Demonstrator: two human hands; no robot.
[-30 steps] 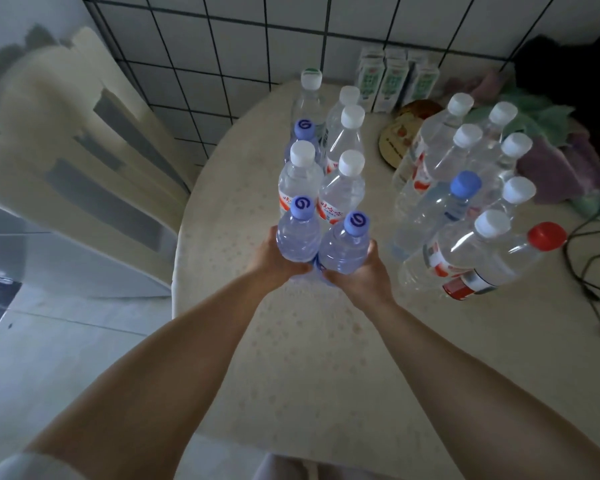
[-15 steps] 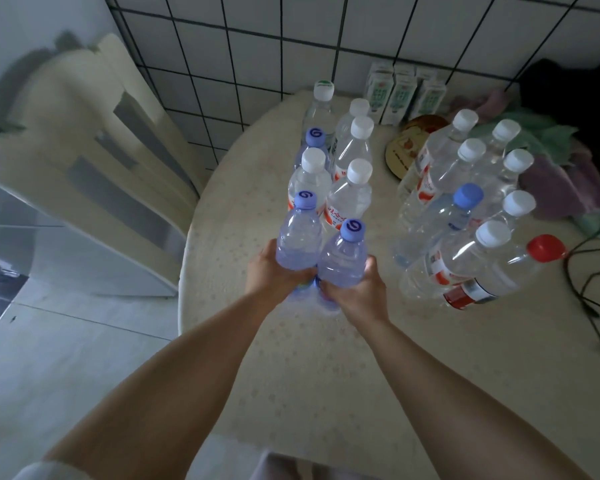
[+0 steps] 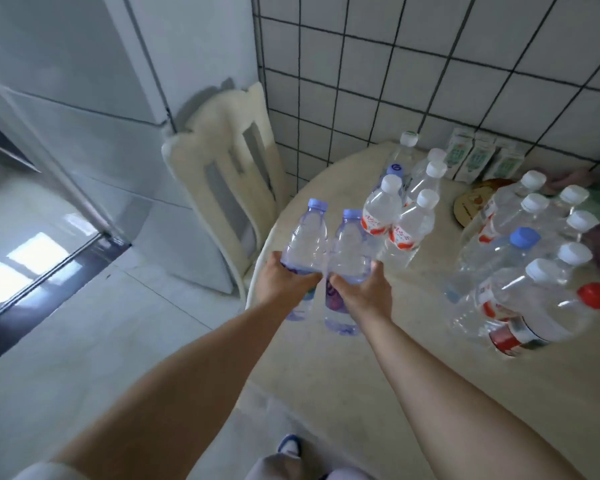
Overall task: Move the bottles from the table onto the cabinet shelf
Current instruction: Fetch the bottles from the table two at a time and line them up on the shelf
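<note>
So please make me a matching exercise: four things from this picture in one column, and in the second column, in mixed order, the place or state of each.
Things:
1. left hand
2. red-capped bottle
3. green-and-white cartons
4. cream chair

Places or states:
A. against the tiled wall at the back of the table
B. nearest the right front of the bottle group on the table
C. stands beside the table's left edge
D. closed around a blue-capped bottle

Pairs: 1-D, 2-B, 3-A, 4-C
</note>
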